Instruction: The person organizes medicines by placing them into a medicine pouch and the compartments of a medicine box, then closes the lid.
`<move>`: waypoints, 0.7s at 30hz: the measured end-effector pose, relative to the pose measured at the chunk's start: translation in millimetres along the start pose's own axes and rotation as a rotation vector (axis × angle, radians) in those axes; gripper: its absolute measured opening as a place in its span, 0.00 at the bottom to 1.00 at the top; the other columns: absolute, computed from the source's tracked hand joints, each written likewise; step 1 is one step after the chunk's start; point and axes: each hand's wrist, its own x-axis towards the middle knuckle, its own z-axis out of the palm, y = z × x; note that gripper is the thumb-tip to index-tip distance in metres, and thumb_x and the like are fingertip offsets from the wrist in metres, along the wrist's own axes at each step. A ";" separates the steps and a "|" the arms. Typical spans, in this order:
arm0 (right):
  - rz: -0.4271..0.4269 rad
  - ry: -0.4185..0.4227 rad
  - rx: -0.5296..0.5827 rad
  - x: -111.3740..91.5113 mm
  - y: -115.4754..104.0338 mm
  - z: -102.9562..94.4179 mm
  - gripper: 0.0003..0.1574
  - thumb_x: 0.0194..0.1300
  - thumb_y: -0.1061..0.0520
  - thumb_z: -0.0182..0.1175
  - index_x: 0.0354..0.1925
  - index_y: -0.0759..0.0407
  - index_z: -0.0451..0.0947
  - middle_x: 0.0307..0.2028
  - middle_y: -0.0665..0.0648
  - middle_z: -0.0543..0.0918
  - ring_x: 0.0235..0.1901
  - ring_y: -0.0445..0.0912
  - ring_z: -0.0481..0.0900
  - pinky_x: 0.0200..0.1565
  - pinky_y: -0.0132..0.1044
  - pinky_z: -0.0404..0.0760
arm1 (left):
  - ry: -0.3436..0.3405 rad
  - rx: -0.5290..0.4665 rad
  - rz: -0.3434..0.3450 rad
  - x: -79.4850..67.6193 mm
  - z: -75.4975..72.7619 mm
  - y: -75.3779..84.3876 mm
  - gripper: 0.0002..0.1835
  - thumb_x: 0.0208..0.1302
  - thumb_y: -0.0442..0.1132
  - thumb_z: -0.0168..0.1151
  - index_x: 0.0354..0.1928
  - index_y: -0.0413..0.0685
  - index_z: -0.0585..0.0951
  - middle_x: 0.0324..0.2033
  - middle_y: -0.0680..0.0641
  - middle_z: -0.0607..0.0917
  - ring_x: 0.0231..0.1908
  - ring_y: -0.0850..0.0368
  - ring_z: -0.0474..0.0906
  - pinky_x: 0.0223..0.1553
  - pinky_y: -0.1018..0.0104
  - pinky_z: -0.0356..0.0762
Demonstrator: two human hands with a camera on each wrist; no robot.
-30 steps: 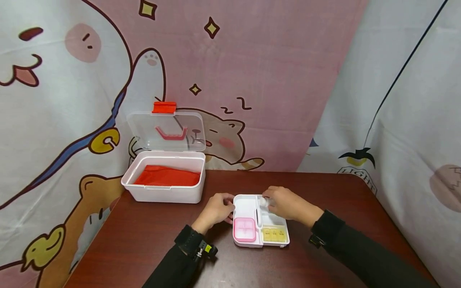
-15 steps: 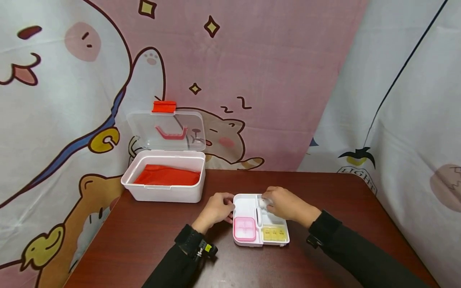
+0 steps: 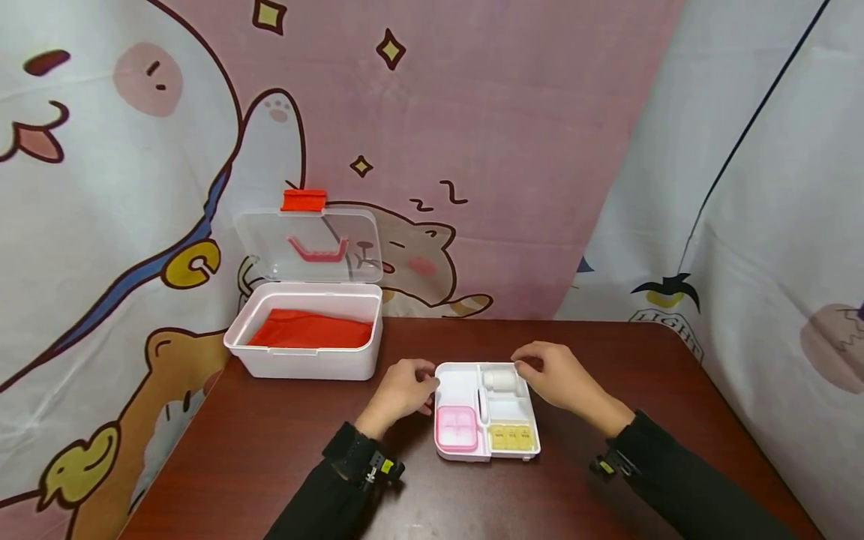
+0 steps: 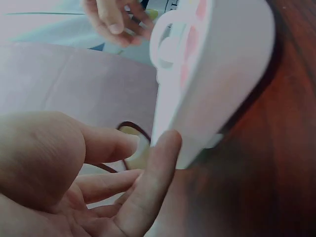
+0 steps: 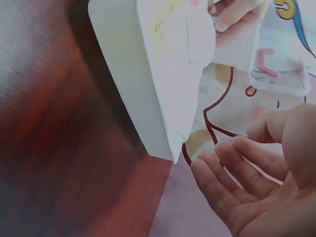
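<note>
A white compartment case lies on the table with its compartments facing up. In its back right compartment sits a small white roll, like a rolled bandage. A pink four-part lid covers the front left section, and a yellow lettered lid the front right one. My left hand is at the case's left back edge, a fingertip against the side wall in the left wrist view. My right hand hovers by the back right corner, fingers loosely bent and holding nothing.
Back left on the brown table stands a white box, its clear lid raised. A folded red cloth or pouch lies inside. A printed curtain hangs behind the table.
My right hand has let go of the white roll and drawn away to the right, leaving the roll visible in the compartment. The left hand has stayed at the case's edge.
</note>
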 end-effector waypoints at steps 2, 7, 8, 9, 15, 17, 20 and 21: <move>0.070 -0.001 0.041 -5.1 0.4 -5.0 0.14 0.80 0.54 0.64 0.57 0.53 0.90 0.56 0.58 0.91 0.54 0.54 0.87 0.56 0.56 0.88 | 0.035 0.039 0.014 -4.3 -4.3 5.6 0.24 0.77 0.38 0.66 0.69 0.34 0.82 0.37 0.42 0.86 0.22 0.55 0.88 0.29 0.58 0.91; 0.200 -0.038 0.185 -14.1 1.2 -11.1 0.17 0.80 0.53 0.63 0.60 0.57 0.87 0.51 0.61 0.92 0.42 0.50 0.91 0.38 0.40 0.85 | 0.077 0.099 0.045 -15.1 -12.3 15.1 0.23 0.78 0.38 0.65 0.69 0.36 0.82 0.41 0.43 0.86 0.21 0.54 0.87 0.27 0.62 0.87; 0.221 -0.058 0.213 -16.2 1.6 -10.6 0.18 0.79 0.53 0.63 0.61 0.58 0.86 0.49 0.61 0.91 0.39 0.49 0.92 0.36 0.39 0.85 | 0.078 0.114 0.049 -16.8 -12.7 15.2 0.23 0.78 0.39 0.65 0.69 0.37 0.82 0.41 0.43 0.86 0.21 0.55 0.86 0.26 0.63 0.86; 0.237 -0.081 0.237 -18.6 2.2 -9.8 0.19 0.79 0.54 0.64 0.62 0.61 0.85 0.48 0.62 0.91 0.39 0.49 0.93 0.36 0.39 0.87 | 0.078 0.129 0.056 -18.6 -13.0 14.6 0.23 0.78 0.39 0.65 0.69 0.37 0.82 0.40 0.44 0.86 0.21 0.57 0.85 0.26 0.64 0.85; 0.297 -0.179 0.344 -32.8 8.2 -0.7 0.24 0.74 0.59 0.68 0.63 0.71 0.81 0.41 0.60 0.83 0.35 0.50 0.92 0.41 0.46 0.94 | 0.029 0.179 0.074 -29.9 -9.1 5.7 0.23 0.78 0.39 0.64 0.68 0.33 0.82 0.31 0.47 0.87 0.19 0.57 0.84 0.25 0.63 0.83; 0.328 -0.181 0.360 -35.8 10.0 3.0 0.25 0.73 0.59 0.69 0.62 0.71 0.81 0.40 0.59 0.82 0.34 0.49 0.91 0.39 0.46 0.94 | -0.004 0.163 0.065 -33.0 -6.1 2.9 0.24 0.78 0.39 0.64 0.68 0.32 0.83 0.28 0.48 0.87 0.19 0.55 0.86 0.26 0.62 0.84; 0.385 -0.173 0.383 -39.2 11.5 9.7 0.24 0.73 0.58 0.70 0.61 0.70 0.82 0.39 0.60 0.83 0.31 0.48 0.90 0.36 0.46 0.94 | -0.043 0.129 0.047 -35.9 0.0 -0.5 0.24 0.78 0.40 0.63 0.67 0.32 0.83 0.25 0.46 0.88 0.20 0.54 0.87 0.25 0.63 0.85; 0.403 -0.169 0.388 -40.2 11.9 12.4 0.23 0.74 0.57 0.70 0.61 0.69 0.83 0.39 0.60 0.84 0.30 0.48 0.90 0.35 0.45 0.93 | -0.052 0.118 0.042 -36.2 2.5 -1.5 0.24 0.78 0.40 0.63 0.67 0.32 0.84 0.25 0.46 0.88 0.20 0.55 0.88 0.25 0.63 0.86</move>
